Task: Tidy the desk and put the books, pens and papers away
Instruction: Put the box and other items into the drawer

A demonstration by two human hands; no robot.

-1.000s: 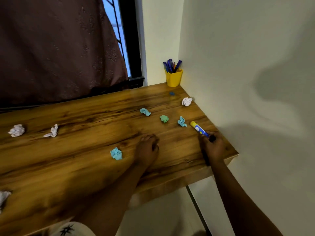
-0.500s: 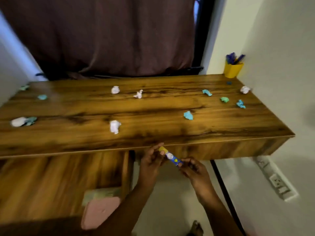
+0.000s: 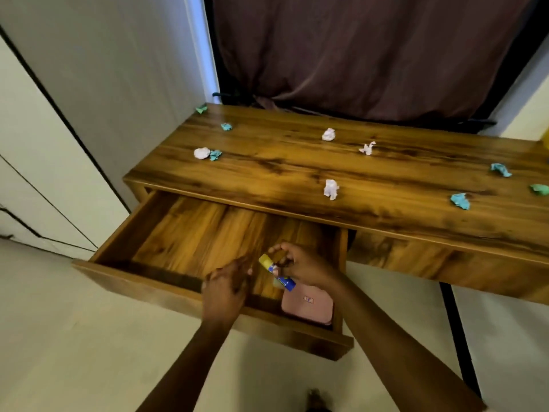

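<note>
A yellow and blue marker (image 3: pixel 274 272) hangs over the open wooden drawer (image 3: pixel 184 233), pinched by my right hand (image 3: pixel 300 264). My left hand (image 3: pixel 227 285) hovers just left of it with relaxed fingers, holding nothing. A pink case (image 3: pixel 309 306) lies in the drawer's front right corner, partly under the marker. Several crumpled paper balls lie on the wooden desk (image 3: pixel 371 179): white ones (image 3: pixel 330 188) (image 3: pixel 328 134) (image 3: pixel 202 153) and teal ones (image 3: pixel 460 200) (image 3: pixel 500 169).
A dark curtain (image 3: pixel 356 55) hangs behind the desk. A pale wall and cupboard door (image 3: pixel 74 114) stand to the left. The drawer's front panel (image 3: pixel 208 304) juts out over the pale floor. A green paper ball (image 3: pixel 539 188) lies at the right edge.
The view swung left from the desk's right end to the open drawer. The marker left the desktop, was held by both hands, and now only my right hand holds it over the drawer.
</note>
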